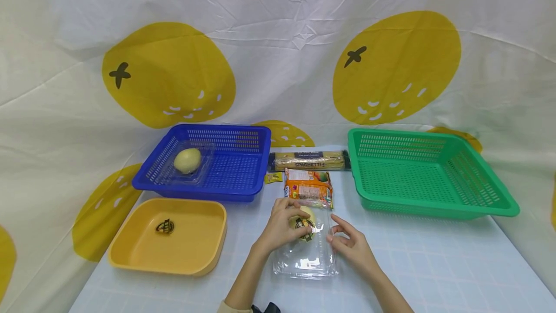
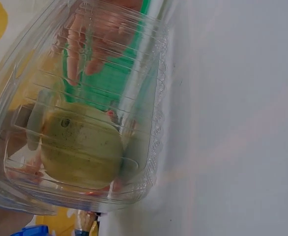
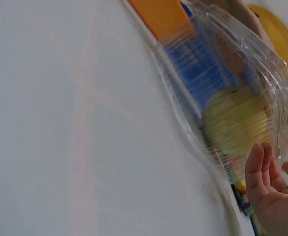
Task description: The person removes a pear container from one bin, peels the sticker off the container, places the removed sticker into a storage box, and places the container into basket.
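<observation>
A clear plastic clamshell box [image 1: 304, 262] lies on the table with a round pale-yellow fruit [image 2: 80, 152] inside. My left hand [image 1: 280, 226] is over the lid, its thumb and fingers bent gently on a black-and-gold label [image 1: 307, 236] above the fruit. Through the plastic, the label's underside shows as a pale oval in the left wrist view. At the box's right edge, my right hand [image 1: 354, 250] has its loosely bent fingertips [image 3: 254, 152] close against the side, with the thumb apart from the fingers.
A yellow tray [image 1: 213, 250] at left holds another label [image 1: 166, 226]. Behind it, a blue basket [image 1: 243, 192] contains a boxed fruit [image 1: 187, 160]. A green basket [image 1: 469, 211] stands at right. Between the baskets lie spaghetti [image 1: 310, 160], an orange packet [image 1: 308, 185] and a small yellow sachet [image 1: 273, 177].
</observation>
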{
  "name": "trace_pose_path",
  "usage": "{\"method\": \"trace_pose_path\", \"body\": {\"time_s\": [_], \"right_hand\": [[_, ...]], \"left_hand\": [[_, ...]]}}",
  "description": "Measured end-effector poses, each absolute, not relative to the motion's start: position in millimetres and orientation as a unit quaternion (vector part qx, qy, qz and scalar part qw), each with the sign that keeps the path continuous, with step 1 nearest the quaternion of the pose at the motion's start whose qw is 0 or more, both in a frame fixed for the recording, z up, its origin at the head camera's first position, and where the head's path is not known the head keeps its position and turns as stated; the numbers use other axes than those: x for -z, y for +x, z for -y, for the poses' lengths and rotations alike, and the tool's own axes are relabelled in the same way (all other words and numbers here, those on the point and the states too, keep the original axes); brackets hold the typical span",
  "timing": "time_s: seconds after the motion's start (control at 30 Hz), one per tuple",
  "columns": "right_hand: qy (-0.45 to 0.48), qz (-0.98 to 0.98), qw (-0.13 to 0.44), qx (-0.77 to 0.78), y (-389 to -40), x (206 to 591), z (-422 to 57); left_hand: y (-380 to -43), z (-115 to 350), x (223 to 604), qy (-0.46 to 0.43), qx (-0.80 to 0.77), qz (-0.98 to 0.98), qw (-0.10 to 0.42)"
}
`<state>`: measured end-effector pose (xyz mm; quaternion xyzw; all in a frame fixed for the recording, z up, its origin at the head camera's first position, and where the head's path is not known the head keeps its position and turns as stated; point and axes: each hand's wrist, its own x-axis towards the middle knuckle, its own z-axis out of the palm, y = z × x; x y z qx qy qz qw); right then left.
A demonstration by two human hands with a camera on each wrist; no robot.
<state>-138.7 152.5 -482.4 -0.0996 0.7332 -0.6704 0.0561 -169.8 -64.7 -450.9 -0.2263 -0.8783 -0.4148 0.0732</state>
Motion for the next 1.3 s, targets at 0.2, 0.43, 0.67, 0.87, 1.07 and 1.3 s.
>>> {"method": "trace_pose_path", "body": {"time_s": [0.2,0.43,0.67,0.87,1.07,1.3], "right_hand": [[-0.110,-0.730,0.048,0.672,-137.7,482.3,-152.2],[-0.098,-0.727,0.054,0.677,-138.0,483.3,-152.2],[-0.100,-0.728,0.052,0.676,-138.4,485.1,-152.8],[-0.110,-0.725,0.047,0.678,-138.0,485.7,-152.8],[-0.112,-0.724,0.045,0.679,-137.6,484.9,-152.3],[-0.112,-0.723,0.045,0.680,-137.5,485.2,-152.0]], "left_hand": [[-170.8,64.7,452.8,-0.223,0.426,0.874,0.073],[-170.8,65.9,455.5,-0.222,0.445,0.863,0.088],[-170.4,65.6,457.5,-0.217,0.462,0.853,0.106],[-171.3,64.7,460.2,-0.219,0.469,0.846,0.130],[-172.5,64.9,463.3,-0.227,0.470,0.840,0.148],[-171.9,64.1,464.0,-0.224,0.472,0.841,0.141]]}}
